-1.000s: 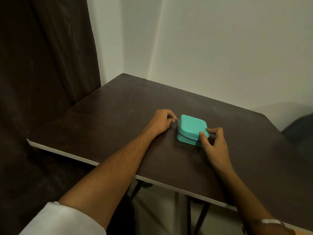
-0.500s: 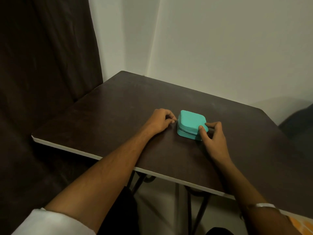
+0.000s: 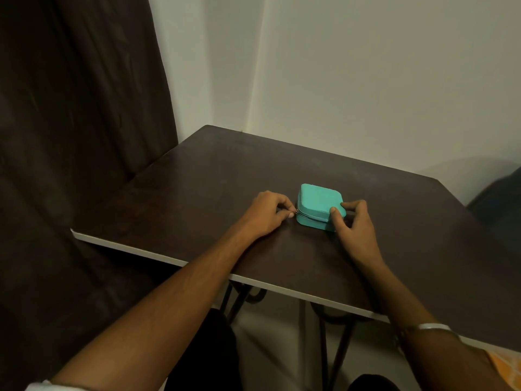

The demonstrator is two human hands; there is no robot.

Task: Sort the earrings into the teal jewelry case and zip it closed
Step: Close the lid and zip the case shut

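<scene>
On the table (image 3: 174, 198), the case (image 3: 320, 206) is gripped at 4 o'clock by the right hand (image 3: 353, 224). Its zip pull (image 3: 296, 212) at 9 o'clock is pinched by the left hand (image 3: 266, 214).

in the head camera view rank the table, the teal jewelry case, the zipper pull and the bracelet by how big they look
1. table
2. teal jewelry case
3. bracelet, though it sits nearer the camera, so its rank against the case is unsure
4. zipper pull, pinched by the left hand
</scene>
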